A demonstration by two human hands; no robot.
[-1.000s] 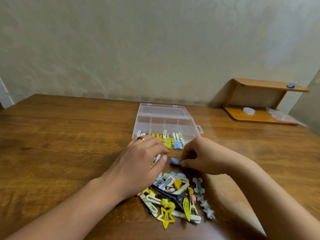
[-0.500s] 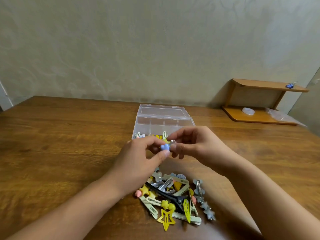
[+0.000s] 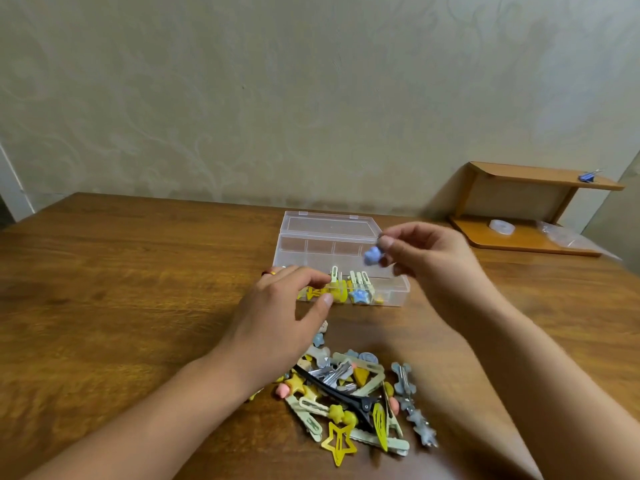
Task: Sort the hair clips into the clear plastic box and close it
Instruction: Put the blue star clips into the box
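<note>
The right hand (image 3: 429, 261) pinches a small blue clip (image 3: 372, 255) between thumb and fingertips and holds it in the air above the right end of the clear plastic box (image 3: 394, 292). Half a second ago both hands met at this clip in front of the box; the left has since let go, and the right has carried the clip up and to its own side.

The left hand (image 3: 280, 313) has dropped toward the near wall of the box, palm down, fingers loosely spread and holding nothing. Its fingertips lie at the near left compartments — whether they touch the box wall cannot be told. A ring (image 3: 272, 271) shows on one finger.

The box stands open just beyond the left hand, its lid (image 3: 329, 225) folded flat on the far side. The near row of compartments holds yellow and pale green clips and one blue star clip (image 3: 357, 295); the middle row appears unfilled.

The pile of unsorted hair clips (image 3: 349, 396) lies on the wooden table (image 3: 121, 289) between the two forearms, nearer the person than both hands. In it: a long black clip (image 3: 341, 393), a yellow star-outline clip (image 3: 337, 445) and grey star-shaped clips (image 3: 420, 427) at the right edge — the pile has not changed since the earlier frames.

Beyond the right hand, a wooden shelf (image 3: 540, 181) stands against the wall.
</note>
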